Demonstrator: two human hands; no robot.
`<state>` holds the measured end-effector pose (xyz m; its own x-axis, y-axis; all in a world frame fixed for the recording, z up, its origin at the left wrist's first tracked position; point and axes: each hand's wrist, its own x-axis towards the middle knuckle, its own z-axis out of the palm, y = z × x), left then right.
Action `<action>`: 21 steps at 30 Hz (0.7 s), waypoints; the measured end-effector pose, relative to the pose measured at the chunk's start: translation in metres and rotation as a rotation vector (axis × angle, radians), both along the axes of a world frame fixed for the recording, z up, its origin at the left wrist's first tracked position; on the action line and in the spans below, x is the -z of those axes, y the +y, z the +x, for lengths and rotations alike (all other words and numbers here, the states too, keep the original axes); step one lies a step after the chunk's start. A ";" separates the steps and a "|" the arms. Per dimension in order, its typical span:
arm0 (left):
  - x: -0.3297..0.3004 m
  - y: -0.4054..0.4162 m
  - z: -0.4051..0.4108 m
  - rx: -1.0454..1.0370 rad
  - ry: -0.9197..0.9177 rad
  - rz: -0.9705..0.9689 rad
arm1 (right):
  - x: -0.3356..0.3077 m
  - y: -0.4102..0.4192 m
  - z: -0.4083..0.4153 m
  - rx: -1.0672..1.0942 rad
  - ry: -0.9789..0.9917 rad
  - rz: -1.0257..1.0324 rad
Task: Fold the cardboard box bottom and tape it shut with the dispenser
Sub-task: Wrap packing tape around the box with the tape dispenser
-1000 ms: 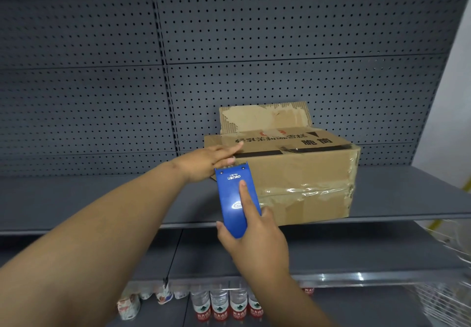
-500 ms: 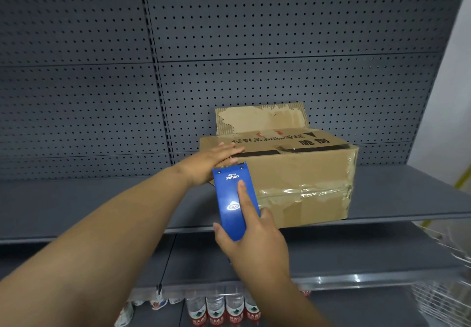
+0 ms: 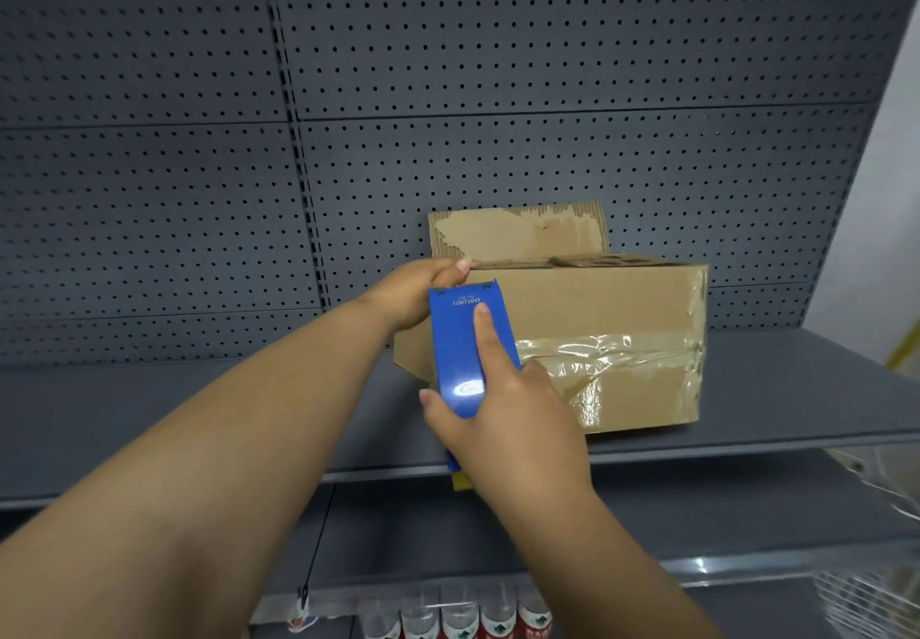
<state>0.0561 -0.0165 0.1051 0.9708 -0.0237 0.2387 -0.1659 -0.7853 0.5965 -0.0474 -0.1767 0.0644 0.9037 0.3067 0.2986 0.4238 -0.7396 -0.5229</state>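
Observation:
A brown cardboard box [image 3: 612,305] sits on a grey shelf [image 3: 174,414], with shiny clear tape across its front face. One torn flap [image 3: 517,230] stands upright at the back; the other top flaps lie folded flat. My left hand [image 3: 423,290] presses on the box's top left edge. My right hand [image 3: 503,419] grips a blue tape dispenser [image 3: 463,345], index finger stretched along its back. The dispenser's upper end lies against the box's front left, near the top edge.
Grey pegboard [image 3: 448,66] backs the shelf. A lower shelf [image 3: 697,514] lies beneath, and several water bottles with red labels [image 3: 458,618] stand at the bottom. A white wire basket [image 3: 876,603] shows at the lower right.
The view dropped, so the box top now looks nearly edge-on. The dispenser's upper end rose from below the top edge to almost level with it. My left hand stayed on the edge.

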 end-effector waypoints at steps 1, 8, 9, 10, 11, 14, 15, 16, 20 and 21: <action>-0.002 0.001 0.004 -0.006 0.006 0.023 | 0.001 0.002 -0.001 -0.003 0.015 -0.001; -0.016 0.009 0.023 -0.015 0.023 0.123 | 0.011 0.015 -0.014 -0.070 0.116 -0.103; -0.017 0.010 0.024 -0.010 0.030 0.126 | 0.009 0.017 -0.013 -0.067 0.114 -0.103; -0.018 0.011 0.026 -0.004 0.031 0.127 | 0.005 0.018 -0.011 -0.063 0.108 -0.102; -0.019 0.013 0.028 0.008 0.037 0.124 | 0.001 0.019 -0.009 -0.057 0.102 -0.108; -0.022 0.019 0.033 0.028 0.063 0.132 | -0.009 0.024 -0.004 -0.038 0.101 -0.163; -0.023 0.021 0.035 0.022 0.068 0.135 | -0.011 0.026 -0.003 -0.034 0.101 -0.169; -0.023 0.022 0.037 0.014 0.063 0.135 | -0.014 0.028 -0.001 -0.032 0.100 -0.166; -0.024 0.025 0.047 -0.028 0.044 0.130 | -0.025 0.030 0.007 -0.026 0.060 -0.160; -0.026 0.025 0.049 -0.042 0.053 0.127 | -0.029 0.030 0.010 -0.026 0.052 -0.168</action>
<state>0.1047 0.0086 0.1308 0.9828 -0.0098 0.1845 -0.1022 -0.8608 0.4986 -0.0379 -0.1467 0.0937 0.9077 0.3721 0.1942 0.4197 -0.8074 -0.4146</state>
